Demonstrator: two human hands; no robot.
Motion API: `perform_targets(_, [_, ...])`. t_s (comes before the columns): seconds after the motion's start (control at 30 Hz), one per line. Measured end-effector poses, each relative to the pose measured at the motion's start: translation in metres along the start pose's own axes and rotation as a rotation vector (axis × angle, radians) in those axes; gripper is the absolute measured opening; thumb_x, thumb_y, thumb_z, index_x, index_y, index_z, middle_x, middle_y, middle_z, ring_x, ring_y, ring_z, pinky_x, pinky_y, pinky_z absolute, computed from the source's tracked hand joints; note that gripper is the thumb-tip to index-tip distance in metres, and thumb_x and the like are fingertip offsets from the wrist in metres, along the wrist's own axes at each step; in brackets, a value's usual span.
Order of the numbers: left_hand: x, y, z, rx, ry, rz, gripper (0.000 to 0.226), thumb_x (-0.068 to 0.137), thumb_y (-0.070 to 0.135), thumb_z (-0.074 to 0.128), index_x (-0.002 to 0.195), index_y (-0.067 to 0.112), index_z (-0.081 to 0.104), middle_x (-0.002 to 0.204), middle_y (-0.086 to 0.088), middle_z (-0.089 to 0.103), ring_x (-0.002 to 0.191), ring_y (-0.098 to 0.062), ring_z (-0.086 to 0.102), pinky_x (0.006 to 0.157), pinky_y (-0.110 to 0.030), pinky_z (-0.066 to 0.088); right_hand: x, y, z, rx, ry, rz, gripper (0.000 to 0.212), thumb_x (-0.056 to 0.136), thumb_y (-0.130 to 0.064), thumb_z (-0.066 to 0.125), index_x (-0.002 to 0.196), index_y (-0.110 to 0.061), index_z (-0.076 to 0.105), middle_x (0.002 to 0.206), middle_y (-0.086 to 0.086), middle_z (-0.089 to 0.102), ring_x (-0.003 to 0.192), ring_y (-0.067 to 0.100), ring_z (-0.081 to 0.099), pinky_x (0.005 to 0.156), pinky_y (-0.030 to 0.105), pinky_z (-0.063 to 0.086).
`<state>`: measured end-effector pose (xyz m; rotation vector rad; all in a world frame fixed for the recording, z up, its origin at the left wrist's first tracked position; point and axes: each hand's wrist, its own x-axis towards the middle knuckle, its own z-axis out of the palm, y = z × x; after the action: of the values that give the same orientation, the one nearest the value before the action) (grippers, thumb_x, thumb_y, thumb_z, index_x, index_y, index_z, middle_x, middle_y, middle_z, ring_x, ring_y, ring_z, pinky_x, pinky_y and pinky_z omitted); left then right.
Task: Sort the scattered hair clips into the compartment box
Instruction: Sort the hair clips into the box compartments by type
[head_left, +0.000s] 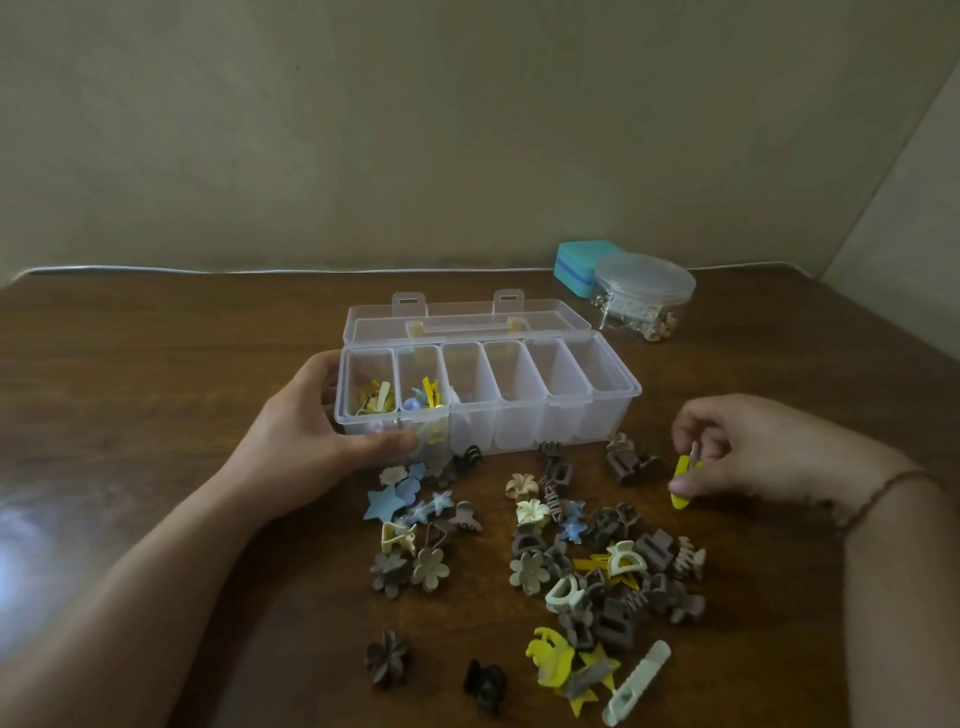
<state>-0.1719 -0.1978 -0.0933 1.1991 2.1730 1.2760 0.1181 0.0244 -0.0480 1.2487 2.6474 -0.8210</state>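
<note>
A clear plastic compartment box (618, 397) stands open on the brown table, its lid tipped back. Its two leftmost compartments hold small yellow and blue clips (400, 397); the other compartments look empty. My left hand (306, 441) grips the box's left end. My right hand (748, 449) hovers to the right of the box and pinches a yellow clip (681, 480) between thumb and fingers. Several scattered hair clips (597, 566) in brown, cream, yellow and blue lie in front of the box, between my arms.
A teal case (574, 265) and a round clear jar (644, 293) with small metal pieces stand at the back right. The wall rises behind the table's far edge. A black claw clip (484, 686) lies near the front.
</note>
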Motion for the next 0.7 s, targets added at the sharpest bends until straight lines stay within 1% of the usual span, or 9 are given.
perform_targets(0.1, [0.0, 0.001, -0.001, -0.014, -0.006, 0.0, 0.1, 0.052, 0.054, 0.085, 0.14, 0.035, 0.041, 0.119, 0.019, 0.061, 0.109, -0.004, 0.059, 0.087, -0.027, 0.051, -0.002, 0.008, -0.008, 0.027, 0.087, -0.015, 0.012, 0.079, -0.024, 0.077, 0.079, -0.027, 0.065, 0.052, -0.006, 0.06, 0.047, 0.005, 0.049, 0.055, 0.028, 0.042])
perform_targets(0.17, [-0.001, 0.002, -0.002, -0.025, -0.01, 0.003, 0.098, 0.053, 0.053, 0.086, 0.139, 0.036, 0.041, 0.119, 0.02, 0.061, 0.109, -0.003, 0.06, 0.087, -0.026, 0.051, -0.007, 0.007, -0.014, 0.029, 0.191, -0.074, 0.015, 0.086, -0.023, 0.07, 0.075, -0.033, 0.065, 0.054, -0.002, 0.063, 0.046, 0.007, 0.049, 0.054, 0.029, 0.042])
perform_targets(0.23, [-0.001, 0.001, -0.002, -0.039, -0.018, 0.004, 0.098, 0.053, 0.052, 0.086, 0.138, 0.037, 0.042, 0.118, 0.02, 0.062, 0.107, -0.001, 0.061, 0.085, -0.023, 0.052, -0.011, -0.012, -0.018, 0.085, 0.4, -0.215, 0.016, 0.088, -0.02, 0.066, 0.078, -0.031, 0.064, 0.06, -0.001, 0.065, 0.044, 0.005, 0.048, 0.052, 0.025, 0.041])
perform_targets(0.3, [-0.001, 0.0, -0.003, -0.045, -0.016, 0.009, 0.095, 0.053, 0.051, 0.087, 0.136, 0.038, 0.043, 0.115, 0.021, 0.063, 0.103, 0.002, 0.063, 0.081, -0.019, 0.052, -0.005, -0.049, -0.008, 0.258, 0.677, -0.395, 0.014, 0.089, -0.016, 0.065, 0.078, -0.025, 0.063, 0.062, -0.003, 0.065, 0.051, 0.008, 0.053, 0.049, 0.015, 0.038])
perform_targets(0.37, [0.0, 0.0, -0.003, -0.045, -0.012, 0.008, 0.093, 0.055, 0.049, 0.088, 0.135, 0.038, 0.044, 0.114, 0.02, 0.064, 0.101, 0.003, 0.064, 0.078, -0.018, 0.053, 0.004, -0.091, 0.015, 0.334, 0.784, -0.553, 0.011, 0.089, -0.017, 0.064, 0.081, -0.025, 0.062, 0.069, -0.009, 0.063, 0.062, 0.006, 0.058, 0.053, 0.01, 0.042])
perform_targets(0.43, [-0.001, 0.0, -0.003, -0.056, -0.023, 0.005, 0.091, 0.057, 0.046, 0.089, 0.135, 0.038, 0.044, 0.113, 0.019, 0.064, 0.1, 0.004, 0.064, 0.077, -0.017, 0.054, 0.015, -0.113, 0.042, 0.262, 0.748, -0.674, 0.001, 0.089, -0.025, 0.062, 0.088, -0.025, 0.062, 0.077, -0.01, 0.062, 0.07, 0.005, 0.058, 0.061, 0.017, 0.048])
perform_targets(0.53, [0.0, -0.002, -0.002, -0.057, -0.012, 0.006, 0.092, 0.057, 0.046, 0.09, 0.136, 0.037, 0.044, 0.115, 0.019, 0.064, 0.103, 0.002, 0.064, 0.08, -0.018, 0.054, 0.03, -0.114, 0.063, 0.183, 0.61, -0.707, 0.016, 0.089, -0.043, 0.055, 0.091, -0.028, 0.062, 0.08, -0.011, 0.061, 0.081, 0.009, 0.056, 0.069, 0.033, 0.049])
perform_targets(0.6, [0.0, -0.001, -0.002, -0.049, -0.012, 0.006, 0.094, 0.057, 0.047, 0.09, 0.137, 0.035, 0.044, 0.117, 0.018, 0.064, 0.105, 0.0, 0.064, 0.082, -0.02, 0.054, 0.035, -0.113, 0.064, 0.133, 0.548, -0.702, 0.021, 0.089, -0.047, 0.05, 0.096, -0.032, 0.063, 0.081, -0.011, 0.06, 0.084, 0.008, 0.053, 0.071, 0.033, 0.047])
perform_targets(0.7, [0.0, 0.0, -0.002, -0.039, 0.0, 0.005, 0.094, 0.055, 0.049, 0.089, 0.136, 0.035, 0.045, 0.118, 0.018, 0.064, 0.108, -0.002, 0.063, 0.09, -0.027, 0.054, 0.031, -0.113, 0.058, 0.099, 0.577, -0.696, 0.026, 0.092, -0.039, 0.053, 0.116, -0.031, 0.061, 0.086, -0.015, 0.059, 0.087, 0.009, 0.05, 0.076, 0.033, 0.046])
